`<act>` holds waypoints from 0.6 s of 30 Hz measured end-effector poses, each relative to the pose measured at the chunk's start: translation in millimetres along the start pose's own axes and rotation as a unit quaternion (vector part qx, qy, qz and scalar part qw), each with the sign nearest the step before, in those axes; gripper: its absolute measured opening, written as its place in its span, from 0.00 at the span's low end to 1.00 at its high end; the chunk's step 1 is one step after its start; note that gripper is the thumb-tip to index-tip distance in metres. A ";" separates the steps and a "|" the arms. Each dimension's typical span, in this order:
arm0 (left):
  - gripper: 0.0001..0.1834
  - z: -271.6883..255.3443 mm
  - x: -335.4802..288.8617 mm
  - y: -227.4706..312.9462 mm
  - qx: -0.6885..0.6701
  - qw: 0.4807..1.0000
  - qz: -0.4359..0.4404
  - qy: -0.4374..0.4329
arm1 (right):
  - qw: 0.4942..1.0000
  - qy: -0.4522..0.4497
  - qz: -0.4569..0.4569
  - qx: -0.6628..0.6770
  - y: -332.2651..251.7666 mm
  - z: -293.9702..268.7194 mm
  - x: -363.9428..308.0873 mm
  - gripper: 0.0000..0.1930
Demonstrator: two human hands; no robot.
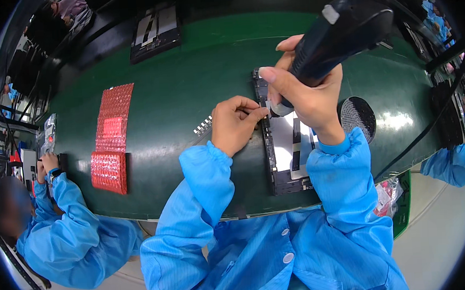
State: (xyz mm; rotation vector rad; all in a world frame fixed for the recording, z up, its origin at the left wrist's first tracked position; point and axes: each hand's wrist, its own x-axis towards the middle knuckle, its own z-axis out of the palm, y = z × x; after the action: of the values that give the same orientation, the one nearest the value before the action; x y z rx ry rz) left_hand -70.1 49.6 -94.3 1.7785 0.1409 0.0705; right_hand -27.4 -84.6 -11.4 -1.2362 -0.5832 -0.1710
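A flat tablet-like device (282,157) with a black frame and silvery panels lies in front of me on the green table. My right hand (312,93) is wrapped round a thick black hand-held power tool (338,35), tilted with its short pale nose down over the device's left part. I cannot tell the tool's exact kind. At the device's left edge, close to that nose, my left hand (235,122) has its fingertips pinched together; whatever they hold is too small to name. A strip of small white tabs (203,126) lies just left of my left hand.
Red bubble wrap (113,121) lies to the left, its near end folded into a thick packet. A similar device (154,33) sits at the far side. On the right are a round perforated disc (357,117), a black cable (420,137) and a green crate (404,208). A co-worker (68,226) works at left.
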 end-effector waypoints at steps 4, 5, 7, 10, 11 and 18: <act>0.06 -6.9 9.3 4.7 -0.072 0.993 -0.081 -0.054 | 0.999 -0.017 -0.005 -0.037 14.9 4.4 2.4 0.16; 0.05 -7.4 10.7 4.4 -0.073 0.991 -0.089 -0.068 | 0.998 -0.031 -0.013 -0.051 17.5 5.1 2.7 0.16; 0.05 -6.2 11.3 2.7 -0.069 0.991 -0.093 -0.064 | 0.998 -0.031 -0.006 -0.047 22.2 6.1 2.5 0.16; 0.04 -5.0 11.4 1.8 -0.067 0.991 -0.096 -0.059 | 0.998 -0.031 -0.007 -0.053 26.7 3.7 3.1 0.16; 0.04 -5.3 11.4 2.0 -0.068 0.992 -0.094 -0.057 | 0.997 -0.033 -0.015 -0.064 27.4 3.4 3.5 0.15; 0.03 -7.8 11.7 2.9 -0.055 0.992 -0.095 -0.056 | 0.996 -0.051 0.001 -0.073 25.3 10.4 -0.9 0.15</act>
State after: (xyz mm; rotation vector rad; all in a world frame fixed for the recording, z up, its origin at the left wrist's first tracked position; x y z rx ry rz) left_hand -59.3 58.1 -90.1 1.6465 0.2194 -0.1556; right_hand -20.7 -66.6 -30.9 -1.3923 -0.6672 -0.1524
